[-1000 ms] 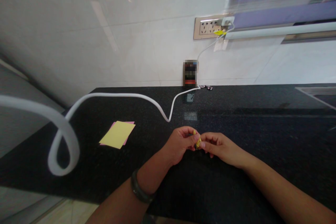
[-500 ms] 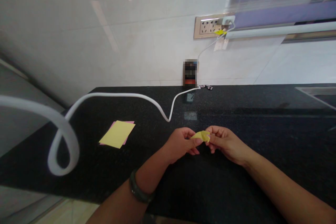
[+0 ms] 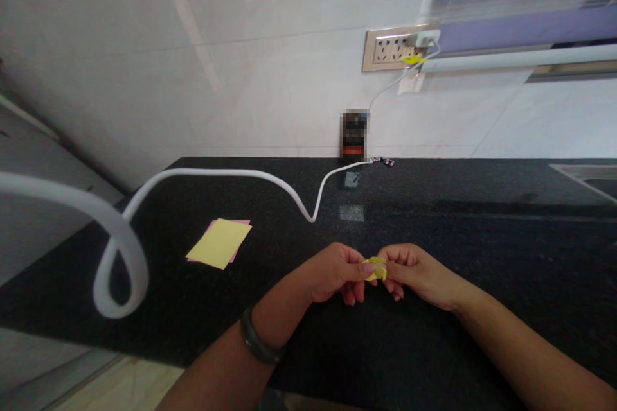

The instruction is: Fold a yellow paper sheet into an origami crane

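Note:
A small folded yellow paper [image 3: 375, 268] is pinched between both of my hands just above the black counter [image 3: 482, 257]. My left hand [image 3: 337, 273] grips its left end with thumb and fingers, and a dark band sits on that wrist. My right hand [image 3: 414, 273] grips its right end, fingers curled. Most of the paper is hidden by my fingertips.
A yellow sheet on a pink sheet [image 3: 219, 243] lies on the counter to the left. A white cable [image 3: 216, 174] loops across the counter from a phone [image 3: 354, 135] leaning on the tiled wall. A socket strip [image 3: 393, 50] sits above. A sink edge [image 3: 585, 173] shows far right.
The paper, spread wider half a second ago, is now squeezed smaller between my fingertips. Both hands have come slightly lower and nearer to me.

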`<state>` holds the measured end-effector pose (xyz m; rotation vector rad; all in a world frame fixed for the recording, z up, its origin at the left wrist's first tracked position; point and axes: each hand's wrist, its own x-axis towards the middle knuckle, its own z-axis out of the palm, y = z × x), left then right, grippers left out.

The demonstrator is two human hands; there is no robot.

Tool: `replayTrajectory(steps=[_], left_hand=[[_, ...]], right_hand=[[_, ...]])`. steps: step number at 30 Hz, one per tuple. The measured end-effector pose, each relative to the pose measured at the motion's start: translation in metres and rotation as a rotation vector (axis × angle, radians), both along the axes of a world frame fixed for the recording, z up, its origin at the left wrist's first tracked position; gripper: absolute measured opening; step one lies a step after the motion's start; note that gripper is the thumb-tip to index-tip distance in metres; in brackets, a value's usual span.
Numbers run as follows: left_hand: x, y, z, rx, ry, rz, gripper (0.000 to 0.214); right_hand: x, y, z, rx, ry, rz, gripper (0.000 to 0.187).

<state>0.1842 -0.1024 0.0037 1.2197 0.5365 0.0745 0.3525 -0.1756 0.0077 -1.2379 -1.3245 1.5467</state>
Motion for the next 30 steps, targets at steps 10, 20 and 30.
replayTrajectory(steps=[10, 20, 30], left_hand=[[0.002, -0.008, 0.003, -0.289, -0.21, -0.012, 0.027], [0.006, -0.018, 0.005, -0.419, -0.36, 0.08, 0.027], [0.011, -0.021, 0.002, -0.432, -0.478, 0.137, 0.028]], right_hand=[[-0.003, -0.007, -0.007, -0.149, 0.424, 0.086, 0.017], [-0.017, -0.011, -0.007, -0.116, 0.598, -0.041, 0.018], [-0.026, -0.011, -0.004, -0.096, 0.74, -0.085, 0.016]])
